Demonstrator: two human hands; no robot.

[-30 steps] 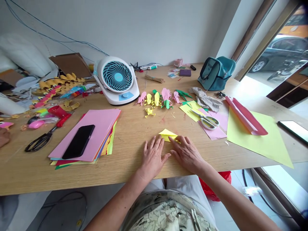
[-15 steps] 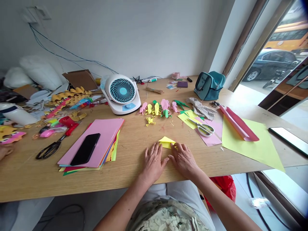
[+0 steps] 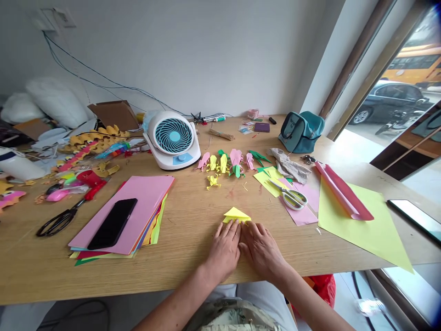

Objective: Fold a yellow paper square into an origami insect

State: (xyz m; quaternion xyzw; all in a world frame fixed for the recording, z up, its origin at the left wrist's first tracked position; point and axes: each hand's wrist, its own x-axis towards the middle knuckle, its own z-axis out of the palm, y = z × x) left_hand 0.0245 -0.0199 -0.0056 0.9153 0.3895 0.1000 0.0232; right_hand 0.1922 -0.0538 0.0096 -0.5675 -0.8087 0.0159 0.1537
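Note:
A small folded yellow paper [image 3: 234, 213] lies on the wooden table [image 3: 193, 216] just beyond my fingertips. My left hand [image 3: 225, 249] lies flat with fingers stretched out, its tips on the paper's near edge. My right hand [image 3: 260, 248] rests flat beside it, thumb side touching the left hand, fingertips at the paper's right corner. Both hands press down and hold nothing.
A stack of coloured sheets [image 3: 138, 207] with a black phone [image 3: 112, 223] lies left. Black scissors [image 3: 58, 220], a white desk fan [image 3: 172, 138], folded paper figures [image 3: 229, 162], white scissors [image 3: 291, 196], a large yellow sheet [image 3: 368, 220], a pink roll [image 3: 342, 191] and a teal bag [image 3: 301, 131] surround.
My two hands have drawn together over the yellow paper, the right hand sliding left until it touches the left. The camera view has tilted slightly.

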